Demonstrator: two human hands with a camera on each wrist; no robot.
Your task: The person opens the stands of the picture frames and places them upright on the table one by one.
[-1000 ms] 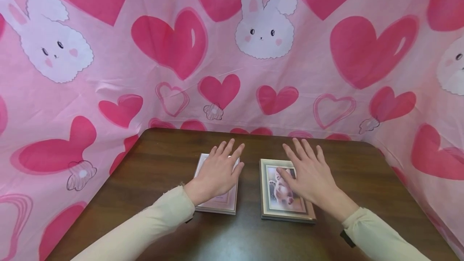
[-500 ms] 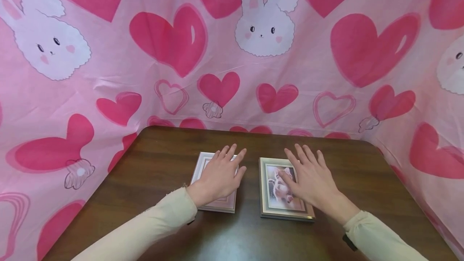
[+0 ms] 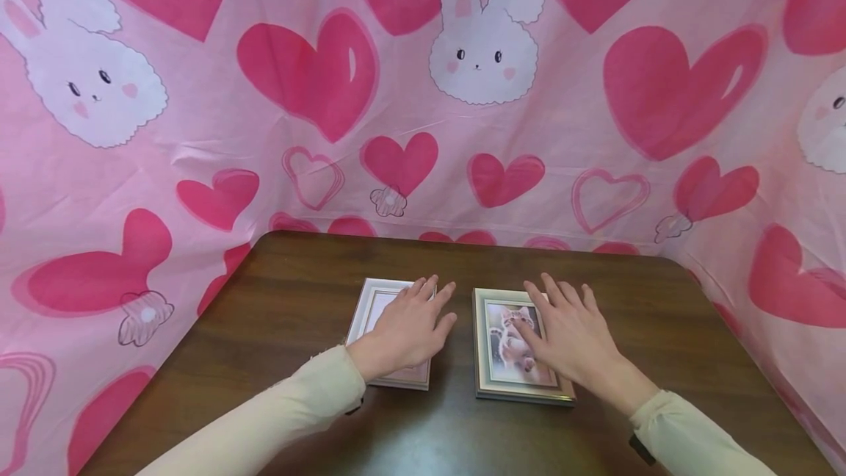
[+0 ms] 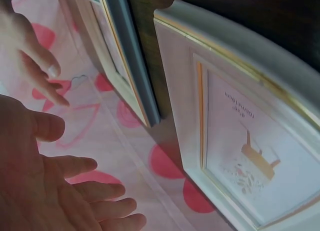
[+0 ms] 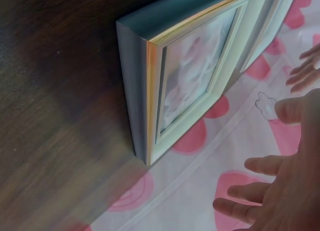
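Two picture frames lie face up, side by side on the brown table. The left one, a white picture frame (image 3: 367, 308), has a pale insert with small print and a little drawing, seen in the left wrist view. My left hand (image 3: 406, 333), fingers spread, is over it and hides much of its right half. The right picture frame (image 3: 485, 377), cream with gold edging, holds a kitten photo. Above its right side hovers my right hand (image 3: 573, 336), palm down with loosely spread fingers. Both wrist views show a gap between palm and frame. Neither hand holds anything.
The dark wooden table (image 3: 291, 300) has rounded far corners. A pink cloth (image 3: 410, 116) with hearts and rabbits hangs behind it and along both sides. A strip of bare wood separates the two frames.
My left hand has shifted slightly right and toward me, uncovering more of the white picture frame's left side. My right hand has drawn slightly back and right, showing more of the kitten photo.
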